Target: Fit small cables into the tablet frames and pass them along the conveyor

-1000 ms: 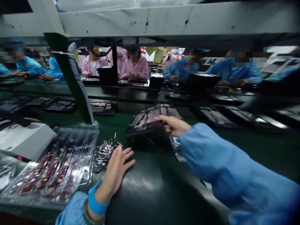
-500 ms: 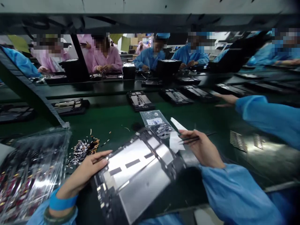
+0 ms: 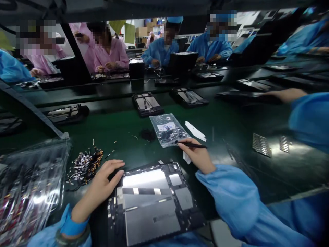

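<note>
A clear tray (image 3: 63, 171), cut off at left, holds blurred red parts (image 3: 11, 206). My left hand (image 3: 102, 180), fingers and thumb apart, touches the opened tablet (image 3: 151, 219) on the worktop (image 3: 123, 147). A clear bag (image 3: 156, 120) holds indistinct bits (image 3: 172, 134); my right grip (image 3: 197, 156) pinches a slim black tool (image 3: 196, 145).

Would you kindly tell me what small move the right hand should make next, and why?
Probably use the black tool to take one of the small pieces from the clear bag: the right hand holds the tool with its tip at the bag's near end.
</note>
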`<state>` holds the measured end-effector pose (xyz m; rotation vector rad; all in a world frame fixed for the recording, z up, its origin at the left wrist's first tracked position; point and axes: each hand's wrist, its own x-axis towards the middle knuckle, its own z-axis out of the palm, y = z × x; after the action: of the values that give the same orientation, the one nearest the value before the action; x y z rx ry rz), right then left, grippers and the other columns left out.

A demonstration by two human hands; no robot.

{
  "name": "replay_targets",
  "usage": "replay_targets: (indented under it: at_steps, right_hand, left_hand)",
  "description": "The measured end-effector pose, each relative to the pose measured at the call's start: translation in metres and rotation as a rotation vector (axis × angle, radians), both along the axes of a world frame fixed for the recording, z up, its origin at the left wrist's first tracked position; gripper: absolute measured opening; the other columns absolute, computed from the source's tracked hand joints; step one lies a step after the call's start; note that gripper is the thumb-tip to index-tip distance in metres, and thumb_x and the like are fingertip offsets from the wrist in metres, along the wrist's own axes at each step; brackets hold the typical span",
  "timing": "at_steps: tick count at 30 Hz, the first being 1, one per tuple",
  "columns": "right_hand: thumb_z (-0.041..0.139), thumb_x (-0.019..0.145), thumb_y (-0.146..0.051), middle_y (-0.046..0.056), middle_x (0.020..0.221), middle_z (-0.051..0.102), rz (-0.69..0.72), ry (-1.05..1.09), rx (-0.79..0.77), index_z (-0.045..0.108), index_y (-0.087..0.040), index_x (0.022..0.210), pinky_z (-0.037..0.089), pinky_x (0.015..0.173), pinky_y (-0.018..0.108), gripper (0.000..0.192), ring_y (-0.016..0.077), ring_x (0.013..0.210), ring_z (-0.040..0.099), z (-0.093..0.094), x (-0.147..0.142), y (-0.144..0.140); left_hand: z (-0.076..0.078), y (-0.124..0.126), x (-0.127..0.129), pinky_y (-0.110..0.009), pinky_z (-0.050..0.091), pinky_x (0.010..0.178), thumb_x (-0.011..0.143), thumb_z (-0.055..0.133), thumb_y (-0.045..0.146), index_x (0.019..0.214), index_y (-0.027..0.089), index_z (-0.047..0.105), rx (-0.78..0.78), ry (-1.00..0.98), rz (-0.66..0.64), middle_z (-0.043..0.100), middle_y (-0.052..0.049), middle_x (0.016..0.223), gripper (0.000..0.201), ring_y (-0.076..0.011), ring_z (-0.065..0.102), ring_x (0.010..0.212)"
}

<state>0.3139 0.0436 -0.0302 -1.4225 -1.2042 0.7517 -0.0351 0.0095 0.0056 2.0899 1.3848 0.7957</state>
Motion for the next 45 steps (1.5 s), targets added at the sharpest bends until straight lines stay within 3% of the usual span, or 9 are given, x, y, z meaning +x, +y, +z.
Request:
replay_targets:
  at_steps: [12,26,33,37,42,45]
  right_hand:
    - [0.066,0.073,-0.049,0.005,0.087,0.068,0.005,-0.161,0.058,0.066,-0.022,0.083,0.046,0.086,0.04,0.029,0.0233,0.088,0.062,-0.006,-0.004,0.008]
    - [0.07,0.067,-0.05,0.004,0.085,0.071,-0.005,-0.129,0.046,0.071,-0.023,0.078,0.049,0.084,0.039,0.029,0.0242,0.085,0.065,-0.008,-0.006,0.01]
    - [0.072,0.063,-0.055,0.006,0.078,0.07,-0.005,-0.021,-0.015,0.068,-0.02,0.074,0.051,0.079,0.041,0.037,0.0244,0.078,0.066,0.005,-0.008,0.003]
    - [0.073,0.066,-0.054,0.007,0.076,0.072,0.135,0.097,-0.107,0.067,-0.019,0.076,0.056,0.065,0.034,0.037,0.0219,0.069,0.069,0.027,-0.033,-0.016]
    - [0.078,0.068,-0.041,0.004,0.075,0.073,0.495,0.377,-0.293,0.066,-0.019,0.074,0.055,0.061,0.024,0.026,0.0153,0.065,0.068,0.054,-0.082,-0.035]
    - [0.08,0.067,-0.038,0.003,0.068,0.072,0.605,0.511,-0.41,0.066,-0.018,0.075,0.054,0.059,0.021,0.025,0.014,0.064,0.068,0.059,-0.101,-0.038]
  left_hand:
    - [-0.005,-0.001,-0.001,-0.033,0.051,0.088,0.086,0.05,0.041,0.098,0.024,0.069,-0.099,0.029,0.003,0.07,-0.006,0.1,0.028,-0.0216,0.065,0.095]
    - [-0.012,-0.001,-0.003,-0.034,0.053,0.084,0.087,0.049,0.042,0.098,0.023,0.07,0.001,0.1,-0.046,0.072,-0.005,0.096,0.03,-0.0204,0.066,0.092]
    - [-0.003,-0.004,0.001,-0.032,0.053,0.086,0.086,0.052,0.034,0.099,0.022,0.069,0.053,-0.031,0.01,0.07,-0.005,0.098,0.024,-0.0181,0.065,0.093]
    - [0.01,-0.015,0.02,-0.03,0.053,0.083,0.085,0.053,0.029,0.1,0.021,0.068,-0.024,-0.161,0.021,0.069,-0.006,0.098,0.022,-0.0174,0.065,0.092]
    - [0.022,-0.031,0.058,-0.025,0.054,0.068,0.075,0.064,0.028,0.106,0.018,0.062,-0.387,-0.414,-0.044,0.067,-0.006,0.094,0.032,-0.0152,0.065,0.079]
    - [0.026,-0.036,0.071,-0.02,0.05,0.054,0.07,0.067,0.03,0.095,0.018,0.061,-0.528,-0.495,0.014,0.066,-0.004,0.084,0.028,-0.0136,0.063,0.071]
